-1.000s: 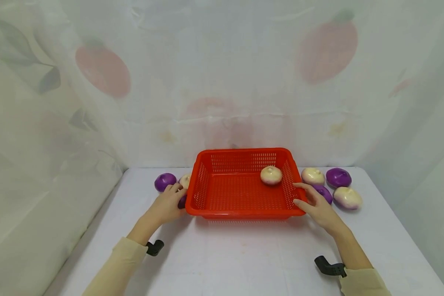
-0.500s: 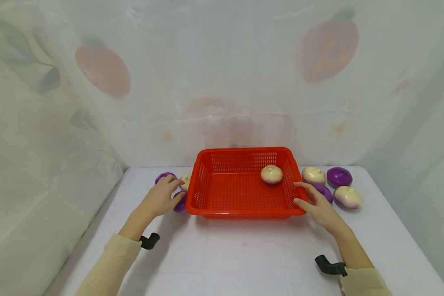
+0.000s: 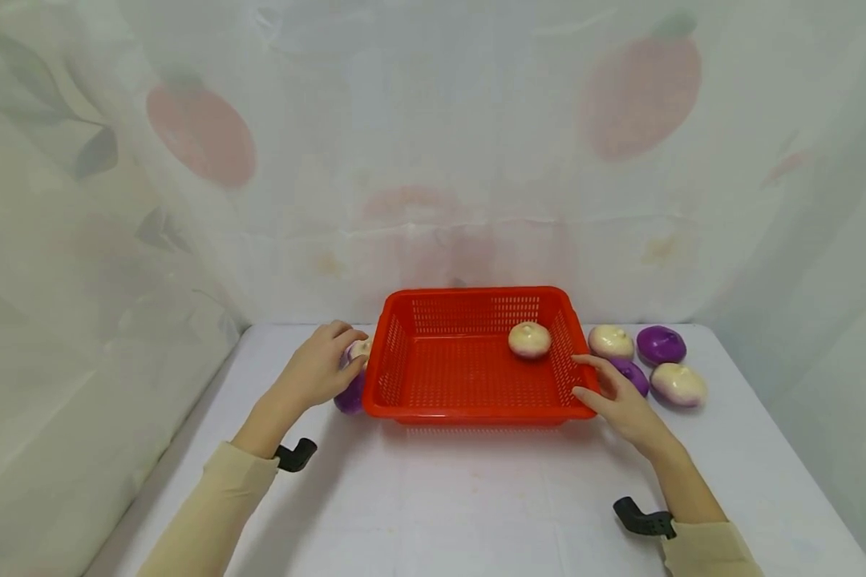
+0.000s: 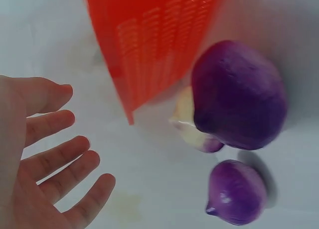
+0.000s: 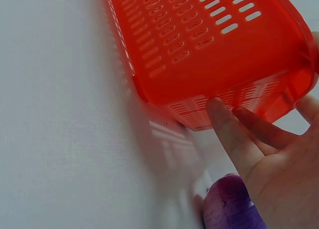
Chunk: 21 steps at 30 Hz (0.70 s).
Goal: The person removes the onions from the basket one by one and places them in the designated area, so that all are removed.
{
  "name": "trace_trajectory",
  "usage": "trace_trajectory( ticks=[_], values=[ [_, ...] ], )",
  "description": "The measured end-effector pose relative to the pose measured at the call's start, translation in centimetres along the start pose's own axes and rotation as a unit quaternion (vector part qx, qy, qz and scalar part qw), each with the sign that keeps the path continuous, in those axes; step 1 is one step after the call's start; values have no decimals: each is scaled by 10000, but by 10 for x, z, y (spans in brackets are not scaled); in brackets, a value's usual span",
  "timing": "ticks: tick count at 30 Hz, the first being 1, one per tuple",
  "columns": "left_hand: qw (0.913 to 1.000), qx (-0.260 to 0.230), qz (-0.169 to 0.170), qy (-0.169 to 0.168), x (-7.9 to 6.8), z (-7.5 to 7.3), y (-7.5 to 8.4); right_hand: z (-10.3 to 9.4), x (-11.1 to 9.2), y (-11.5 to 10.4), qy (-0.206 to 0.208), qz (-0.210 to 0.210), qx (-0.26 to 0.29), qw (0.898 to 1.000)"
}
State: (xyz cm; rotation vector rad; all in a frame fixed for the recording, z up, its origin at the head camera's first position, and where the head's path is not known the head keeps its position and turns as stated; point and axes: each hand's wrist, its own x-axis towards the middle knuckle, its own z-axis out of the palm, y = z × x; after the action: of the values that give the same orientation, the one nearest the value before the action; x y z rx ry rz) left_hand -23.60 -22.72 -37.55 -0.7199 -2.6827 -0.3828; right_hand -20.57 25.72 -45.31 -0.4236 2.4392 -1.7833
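My left hand (image 3: 322, 365) hovers with spread fingers at the left side of the red basket (image 3: 469, 413), holding nothing. Below and beside it lie a purple onion (image 4: 239, 94), a cream turnip with a purple base (image 4: 187, 120) and another purple onion (image 4: 238, 191), which the hand hides in the head view. At the basket's right side, my right hand (image 3: 624, 409) grips the rim, with fingers against the outer wall in the right wrist view. One cream turnip (image 3: 530, 340) sits inside the basket, towards its right wall.
Right of the basket stand a cream turnip (image 3: 611, 342), a purple onion (image 3: 661, 345), a second cream turnip (image 3: 679, 385) and a second purple onion (image 3: 631, 377) close to my right hand. A patterned white cloth (image 3: 462, 144) hangs behind the white table (image 3: 469, 505).
My left hand has come away from the near purple onion beside the basket and moved farther back, covering the far-left purple onion. The right hand and the basket have stayed put.
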Motion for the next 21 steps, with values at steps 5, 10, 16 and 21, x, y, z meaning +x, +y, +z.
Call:
trace_trajectory(
  ticks=[5, 10, 16, 21],
  values=[
    [9998, 54, 176, -90, 12, -5, 12, 0, 1, 1, 11, 21, 60, 10000],
    [9992, 140, 314, -193, 24, -8, 26, 0, 1, 1, 13, 46, 25, 10000],
    [9972, 376, 375, -535, 42, -9, 44, 1, 1, 1, -2, 34, 68, 10000],
    [9938, 596, 566, -754, 59, -9, 59, 0, 1, 1, 4, 61, 43, 10000]
  ],
)
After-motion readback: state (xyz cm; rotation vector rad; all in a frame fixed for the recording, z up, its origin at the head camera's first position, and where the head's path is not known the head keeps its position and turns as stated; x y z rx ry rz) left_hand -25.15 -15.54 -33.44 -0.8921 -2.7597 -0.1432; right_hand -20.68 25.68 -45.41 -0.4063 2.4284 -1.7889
